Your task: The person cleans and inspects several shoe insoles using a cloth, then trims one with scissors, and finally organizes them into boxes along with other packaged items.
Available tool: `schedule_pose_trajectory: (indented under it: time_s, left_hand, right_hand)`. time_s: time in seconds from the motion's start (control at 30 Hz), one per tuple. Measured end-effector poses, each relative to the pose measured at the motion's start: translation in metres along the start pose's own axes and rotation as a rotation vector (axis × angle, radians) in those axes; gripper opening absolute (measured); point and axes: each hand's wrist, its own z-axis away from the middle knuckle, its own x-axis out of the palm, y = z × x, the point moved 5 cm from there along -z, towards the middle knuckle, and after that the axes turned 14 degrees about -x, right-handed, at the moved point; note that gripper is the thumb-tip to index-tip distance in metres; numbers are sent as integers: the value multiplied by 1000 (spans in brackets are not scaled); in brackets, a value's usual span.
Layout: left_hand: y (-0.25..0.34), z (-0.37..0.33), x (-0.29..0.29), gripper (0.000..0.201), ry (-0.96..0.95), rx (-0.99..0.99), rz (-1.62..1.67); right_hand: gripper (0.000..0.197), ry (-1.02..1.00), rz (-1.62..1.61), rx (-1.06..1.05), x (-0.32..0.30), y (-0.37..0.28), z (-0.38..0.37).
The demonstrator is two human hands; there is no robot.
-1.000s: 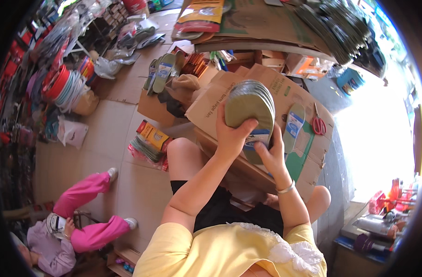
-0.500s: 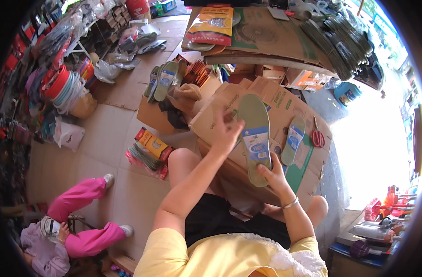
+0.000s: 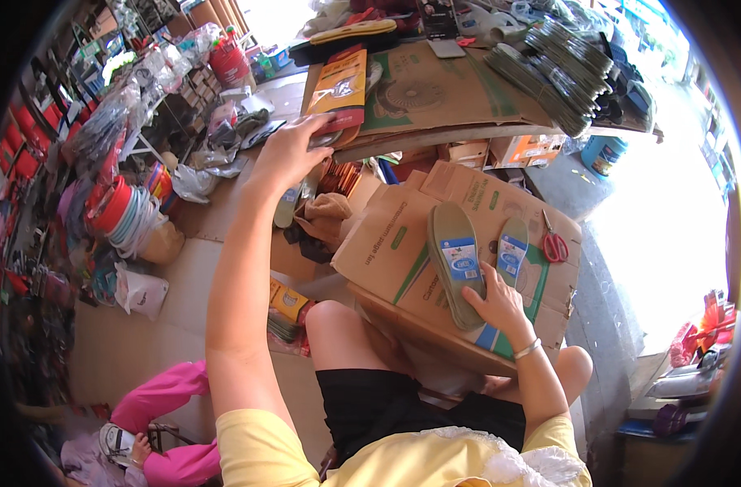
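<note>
My left hand (image 3: 293,152) reaches far forward to the table's edge. Its fingers and thumb close round the near edge of a flat yellow and red package (image 3: 340,88). Beneath the package, the rim of an insole shows. On the cardboard box before me lie long olive-green insoles (image 3: 449,223) with a blue and white label, apparently one on another. My right hand (image 3: 500,304) grips their right edge, thumb on top beside the label. A smaller green insole (image 3: 513,235) rests just right of them, and red-handled scissors (image 3: 554,247) lie beyond it.
The cardboard box (image 3: 378,235) stands in front of my knees. On the far table (image 3: 476,85) sit bundled green insoles (image 3: 549,77). A carton of goods stands left of the box. Red buckets (image 3: 111,207) are stacked at left. A person in pink trousers (image 3: 180,463) sits lower left.
The long insole has come down onto the box, still in my right hand. My left hand has left it and moved forward left to the package. The whole view has shifted.
</note>
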Motion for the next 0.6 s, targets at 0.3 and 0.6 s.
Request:
schedule_pose_trajectory:
  time_s: [0.3, 0.6]
  left_hand:
    - [-8, 2, -8, 46, -35, 14, 34]
    - [-33, 3, -12, 42, -121, -93, 631]
  right_hand:
    - [56, 205, -211, -154, 4, 18, 16]
    - [48, 287, -253, -187, 11, 24, 18]
